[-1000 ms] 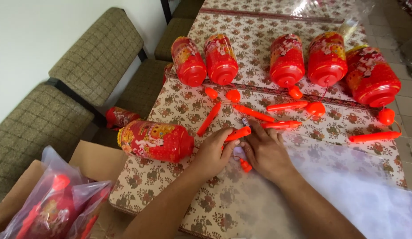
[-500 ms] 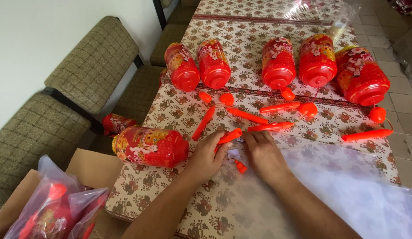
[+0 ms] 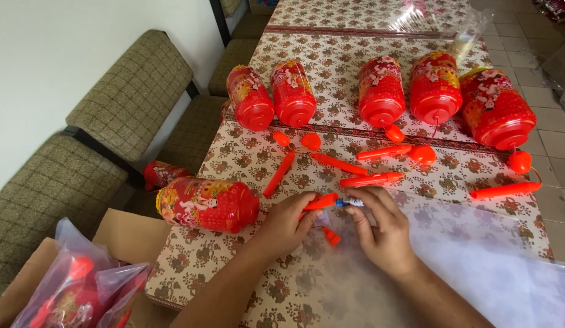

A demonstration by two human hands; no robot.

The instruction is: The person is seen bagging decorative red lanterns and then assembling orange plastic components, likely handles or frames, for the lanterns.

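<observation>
- my left hand (image 3: 287, 223) has its grip clenched round an orange stick handle (image 3: 319, 202); the right hand (image 3: 379, 228) pinches a small blue-and-white piece (image 3: 350, 201) at its tip.
- both meet low over the patterned bench (image 3: 234, 161), beside a red lantern (image 3: 206, 205) lying on its side.
- i judge the fitting step is under way; next calls for a straight push inward.

**Hidden / cut off**

We can't read the small blue-tipped piece (image 3: 350, 202) between the fingertips (too small). Orange stick (image 3: 321, 201) half covered by left hand (image 3: 287, 223). Pink bag (image 3: 76, 296) and clear plastic sheet (image 3: 495, 267) cropped by the frame edge.
</observation>
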